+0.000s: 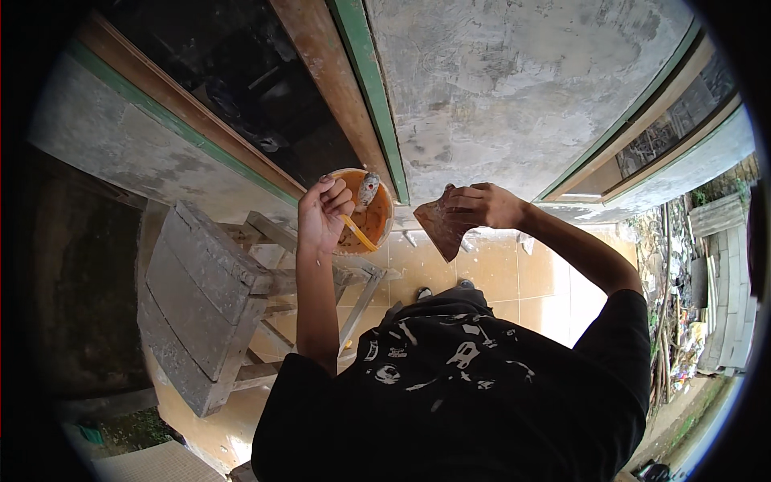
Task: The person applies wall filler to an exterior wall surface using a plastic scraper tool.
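My left hand (324, 215) is closed around one end of a yellow strip (360, 233), which looks like the handle of a bucket. Just right of the fingers is that round bucket (391, 210), orange inside with a pale rim and specks on its inner wall. A grey-white, crusted tool end (369, 189) sticks up within it. Further right, my right hand (491, 206) grips a flat, brown, roughly triangular scraper (442, 222) by its upper side, with its pointed corner downward. The scraper is apart from the bucket, and its far face is hidden.
Ahead rises a patchy grey wall (514, 96) with green trim (365, 80) and a wood-framed dark opening (241, 72) at left. A paint-spattered wooden trestle (209, 297) stands close to my left arm. Orange tiles (498, 269) cover the floor. Debris (679, 297) lies at right.
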Motion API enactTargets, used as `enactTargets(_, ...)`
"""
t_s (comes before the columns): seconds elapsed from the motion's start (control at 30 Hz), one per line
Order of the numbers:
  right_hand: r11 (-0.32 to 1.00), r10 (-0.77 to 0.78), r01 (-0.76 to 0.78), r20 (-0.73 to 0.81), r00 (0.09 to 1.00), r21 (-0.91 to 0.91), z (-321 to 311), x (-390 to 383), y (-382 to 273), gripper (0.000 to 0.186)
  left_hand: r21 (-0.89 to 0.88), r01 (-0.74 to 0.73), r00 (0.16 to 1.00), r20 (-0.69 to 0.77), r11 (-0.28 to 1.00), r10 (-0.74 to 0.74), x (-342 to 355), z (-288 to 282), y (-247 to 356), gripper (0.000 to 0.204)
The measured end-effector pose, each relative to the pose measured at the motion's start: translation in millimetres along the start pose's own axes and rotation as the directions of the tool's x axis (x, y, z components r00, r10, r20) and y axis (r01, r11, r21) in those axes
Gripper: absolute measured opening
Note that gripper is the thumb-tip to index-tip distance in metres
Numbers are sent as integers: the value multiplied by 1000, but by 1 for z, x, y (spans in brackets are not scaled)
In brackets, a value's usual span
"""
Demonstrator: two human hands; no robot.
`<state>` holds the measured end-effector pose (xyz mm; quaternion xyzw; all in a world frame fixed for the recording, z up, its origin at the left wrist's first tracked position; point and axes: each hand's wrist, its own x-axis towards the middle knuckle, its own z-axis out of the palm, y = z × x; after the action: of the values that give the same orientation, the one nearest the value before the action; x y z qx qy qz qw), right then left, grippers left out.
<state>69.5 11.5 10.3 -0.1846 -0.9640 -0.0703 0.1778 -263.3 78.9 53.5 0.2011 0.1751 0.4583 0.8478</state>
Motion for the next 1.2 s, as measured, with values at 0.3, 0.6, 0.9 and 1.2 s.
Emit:
enactTargets(0.3, -341, 777, -289, 442, 449, 894, 14, 15, -50, 19, -34, -1, 1000, -4, 999, 1, -5, -1, -6, 4)
enactTargets(0.6, -583, 789, 110, 528, 312, 805, 13, 21, -87, 18, -84, 11, 1000, -2, 996, -11, -16, 2, -15, 6)
enactTargets(0.9, 46, 940, -608, 171, 295, 793, -3, 31, -103, 15, -77, -67, 996, -66, 995, 62, -30, -2, -25, 13)
enactTargets(1.2, 814, 580, -559, -267, 770, 155, -6, 57, -90, 34, -92, -88, 994, -78, 992, 81, -28, -9, -29, 19)
